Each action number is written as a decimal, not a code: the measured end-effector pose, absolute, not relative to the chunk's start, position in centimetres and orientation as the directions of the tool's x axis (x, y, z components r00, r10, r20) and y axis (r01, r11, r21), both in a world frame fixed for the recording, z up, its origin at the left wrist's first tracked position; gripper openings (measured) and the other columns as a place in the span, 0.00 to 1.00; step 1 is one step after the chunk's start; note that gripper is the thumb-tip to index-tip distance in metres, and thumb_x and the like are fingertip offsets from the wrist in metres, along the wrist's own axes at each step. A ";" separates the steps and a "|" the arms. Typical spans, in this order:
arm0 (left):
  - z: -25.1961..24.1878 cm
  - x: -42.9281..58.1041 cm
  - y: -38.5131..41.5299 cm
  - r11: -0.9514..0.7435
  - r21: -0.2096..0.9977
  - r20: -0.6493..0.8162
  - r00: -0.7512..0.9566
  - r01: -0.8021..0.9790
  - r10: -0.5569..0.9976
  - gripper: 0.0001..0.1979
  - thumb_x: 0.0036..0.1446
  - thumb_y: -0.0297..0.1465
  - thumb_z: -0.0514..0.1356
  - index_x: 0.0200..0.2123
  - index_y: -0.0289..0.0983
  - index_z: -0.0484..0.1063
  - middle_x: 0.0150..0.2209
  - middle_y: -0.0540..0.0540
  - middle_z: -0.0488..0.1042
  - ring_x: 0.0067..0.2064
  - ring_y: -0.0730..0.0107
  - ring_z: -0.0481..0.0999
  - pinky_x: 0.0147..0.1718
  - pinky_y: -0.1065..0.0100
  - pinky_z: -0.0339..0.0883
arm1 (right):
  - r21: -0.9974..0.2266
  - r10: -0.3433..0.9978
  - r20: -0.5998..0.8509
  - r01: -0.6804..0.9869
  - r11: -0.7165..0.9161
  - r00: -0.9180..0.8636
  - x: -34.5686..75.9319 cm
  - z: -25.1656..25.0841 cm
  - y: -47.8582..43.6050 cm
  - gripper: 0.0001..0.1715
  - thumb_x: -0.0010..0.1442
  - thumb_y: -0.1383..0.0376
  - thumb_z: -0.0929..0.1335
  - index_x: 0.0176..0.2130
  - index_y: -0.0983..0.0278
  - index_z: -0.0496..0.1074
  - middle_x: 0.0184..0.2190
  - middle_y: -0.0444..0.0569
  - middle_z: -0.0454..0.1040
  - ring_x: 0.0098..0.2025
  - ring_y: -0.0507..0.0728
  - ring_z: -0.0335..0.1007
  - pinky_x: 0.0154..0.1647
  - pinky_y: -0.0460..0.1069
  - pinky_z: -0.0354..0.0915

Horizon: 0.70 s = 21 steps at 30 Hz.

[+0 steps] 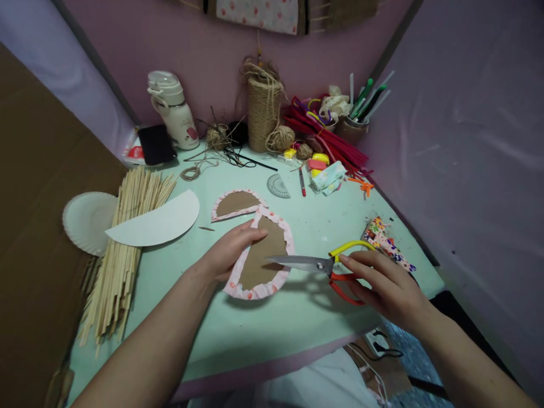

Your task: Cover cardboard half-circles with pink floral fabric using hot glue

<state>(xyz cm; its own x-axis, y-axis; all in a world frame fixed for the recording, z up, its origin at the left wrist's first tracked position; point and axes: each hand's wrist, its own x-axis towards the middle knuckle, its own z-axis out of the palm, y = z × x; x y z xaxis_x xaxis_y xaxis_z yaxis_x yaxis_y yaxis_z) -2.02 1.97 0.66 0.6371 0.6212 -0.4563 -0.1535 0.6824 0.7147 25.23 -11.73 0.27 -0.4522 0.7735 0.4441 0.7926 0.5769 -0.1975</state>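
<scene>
My left hand (232, 247) grips the straight edge of a half-round cardboard piece (266, 258), its thumb on the brown face. Pink-and-white patterned trim is folded around the rim of this piece. In my right hand (380, 277) are scissors (304, 263) with one yellow and one red handle. Their blades look closed and point left, over the lower part of the cardboard. A second, smaller half-round piece (238, 203) with the same trim lies on the table just behind the held one.
On the left of the table (204, 334) are wooden sticks (123, 272), a white half-round sheet (159, 222) and a white plate (87, 221). A bottle (176, 113), twine roll (261, 110), protractor (278, 186) and pen cup (355, 129) stand or lie behind. Patterned scraps (386, 243) lie right.
</scene>
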 end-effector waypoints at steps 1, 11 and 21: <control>0.6 -2.1 2.0 0.683 0.714 -0.450 0.647 -0.153 0.616 0.09 0.48 0.33 0.66 0.33 0.35 0.74 0.29 0.47 0.78 0.29 0.67 0.77 0.28 0.69 0.69 | -0.191 0.769 0.439 0.788 0.585 -0.464 25.3 0.3 -11.9 0.41 0.61 0.75 0.66 0.68 0.60 0.52 0.46 0.57 0.71 0.45 0.59 0.71 0.42 0.51 0.70; -0.3 -1.1 1.9 0.519 0.779 -0.352 0.439 -0.351 0.826 0.11 0.51 0.33 0.65 0.39 0.37 0.72 0.35 0.46 0.80 0.34 0.66 0.79 0.31 0.69 0.71 | -0.231 0.874 0.455 0.926 0.300 -0.170 24.4 -0.9 -12.1 0.27 0.64 0.70 0.65 0.61 0.59 0.63 0.45 0.54 0.70 0.44 0.58 0.73 0.42 0.49 0.71; -0.9 -0.5 1.6 0.461 0.809 -0.317 0.390 -0.364 0.865 0.11 0.55 0.34 0.62 0.42 0.38 0.70 0.37 0.47 0.79 0.37 0.65 0.79 0.36 0.66 0.73 | -0.268 0.893 0.426 0.922 0.278 -0.146 23.0 -2.1 -11.6 0.22 0.66 0.68 0.63 0.59 0.61 0.64 0.44 0.54 0.69 0.43 0.57 0.72 0.40 0.49 0.71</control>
